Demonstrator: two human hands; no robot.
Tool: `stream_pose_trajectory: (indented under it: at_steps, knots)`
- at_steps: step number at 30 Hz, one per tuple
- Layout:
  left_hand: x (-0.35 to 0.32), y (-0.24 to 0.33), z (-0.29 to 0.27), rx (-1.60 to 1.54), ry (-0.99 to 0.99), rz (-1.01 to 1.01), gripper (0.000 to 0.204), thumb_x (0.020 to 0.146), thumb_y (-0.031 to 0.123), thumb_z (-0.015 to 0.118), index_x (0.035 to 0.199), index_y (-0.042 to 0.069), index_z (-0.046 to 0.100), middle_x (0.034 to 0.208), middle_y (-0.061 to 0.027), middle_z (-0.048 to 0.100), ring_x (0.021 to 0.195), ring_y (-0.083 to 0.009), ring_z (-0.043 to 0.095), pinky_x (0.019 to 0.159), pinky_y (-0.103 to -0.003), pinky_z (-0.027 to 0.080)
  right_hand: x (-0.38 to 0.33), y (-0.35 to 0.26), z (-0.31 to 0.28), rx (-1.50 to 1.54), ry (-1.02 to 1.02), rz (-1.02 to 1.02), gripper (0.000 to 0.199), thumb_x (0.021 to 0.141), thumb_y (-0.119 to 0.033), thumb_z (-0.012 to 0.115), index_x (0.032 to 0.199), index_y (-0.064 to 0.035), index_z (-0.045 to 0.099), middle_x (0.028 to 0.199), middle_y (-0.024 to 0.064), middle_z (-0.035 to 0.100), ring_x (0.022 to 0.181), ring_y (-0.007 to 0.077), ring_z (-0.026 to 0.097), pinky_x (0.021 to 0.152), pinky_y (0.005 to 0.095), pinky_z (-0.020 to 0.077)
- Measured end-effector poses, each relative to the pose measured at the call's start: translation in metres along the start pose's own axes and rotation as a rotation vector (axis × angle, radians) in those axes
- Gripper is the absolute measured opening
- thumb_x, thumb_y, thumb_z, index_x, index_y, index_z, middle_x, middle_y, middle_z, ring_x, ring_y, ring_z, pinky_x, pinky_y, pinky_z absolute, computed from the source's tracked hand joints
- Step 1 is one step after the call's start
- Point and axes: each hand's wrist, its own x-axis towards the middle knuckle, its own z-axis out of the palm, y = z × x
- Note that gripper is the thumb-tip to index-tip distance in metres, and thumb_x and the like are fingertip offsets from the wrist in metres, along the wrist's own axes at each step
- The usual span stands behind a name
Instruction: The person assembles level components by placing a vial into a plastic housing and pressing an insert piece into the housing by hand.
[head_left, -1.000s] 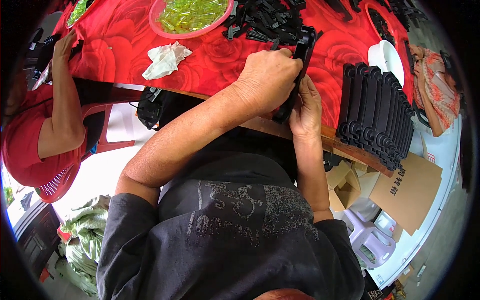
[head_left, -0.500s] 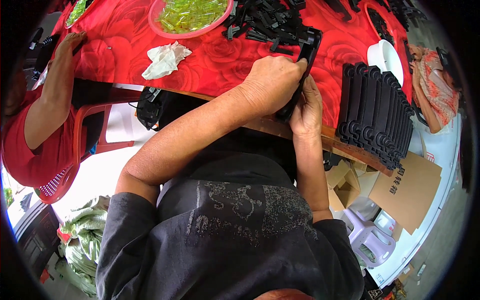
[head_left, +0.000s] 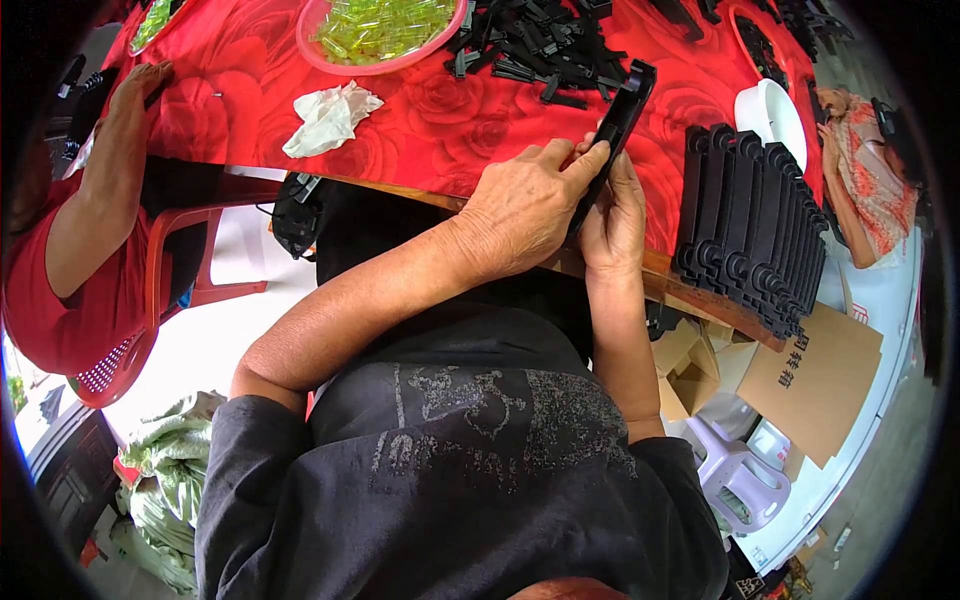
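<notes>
A long black plastic part point(head_left: 628, 108) is held tilted at the table's near edge, its upper end pointing up and to the right. My right hand point(head_left: 613, 228) wraps round its lower half from the right, palm side showing. From the left, my left hand point(head_left: 530, 205) closes on the same part, its index finger stretched along the side and other fingertips partly hidden behind. Just beyond the part lies a loose heap of small black plastic pieces point(head_left: 545, 45). To my right, similar long black parts point(head_left: 750, 215) stand in a tight row along the edge.
A pink bowl point(head_left: 304, 40) of yellow-green clear pieces and a crumpled white tissue point(head_left: 330, 118) lie on the red tablecloth point(head_left: 235, 110). A white bowl point(head_left: 770, 115) stands behind the row. Another person's arm point(head_left: 110, 190) rests at the left. Below right are a cardboard sheet point(head_left: 820, 385) and a purple stool point(head_left: 740, 475).
My left hand has slid down and left along the black part, its fist loosening and index finger extending. The part's upper end has shifted slightly right. My right hand keeps its hold.
</notes>
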Motion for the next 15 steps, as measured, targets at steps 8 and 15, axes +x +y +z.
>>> stream_pose_trajectory:
  at_steps: [8, 15]
  knots:
    - [0.0013, -0.0015, 0.0021, 0.155, 0.043, 0.062, 0.049, 0.086, 0.012, 0.06, 0.134, 0.008, 0.05, 0.096, -0.0129, 0.056, 0.085, -0.0312, 0.061, 0.068, -0.039, 0.052, 0.0005, 0.0007, -0.0009, -0.001, -0.013, -0.003, 0.027, 0.097, -0.018, 0.058, 0.118, -0.002, 0.059, 0.112, 0.0127, 0.066, 0.101, 0.0199, 0.063, 0.094, 0.0327, 0.0505]
    - [0.0057, -0.0026, -0.0011, 0.158, 0.016, 0.073, 0.054, 0.08, 0.016, 0.062, 0.132, 0.005, 0.051, 0.093, -0.0136, 0.058, 0.083, -0.0301, 0.061, 0.069, -0.04, 0.052, -0.0005, 0.001, 0.0002, -0.003, 0.005, -0.014, 0.027, 0.097, -0.017, 0.059, 0.12, -0.0034, 0.058, 0.112, 0.012, 0.066, 0.103, 0.021, 0.063, 0.094, 0.0338, 0.0507]
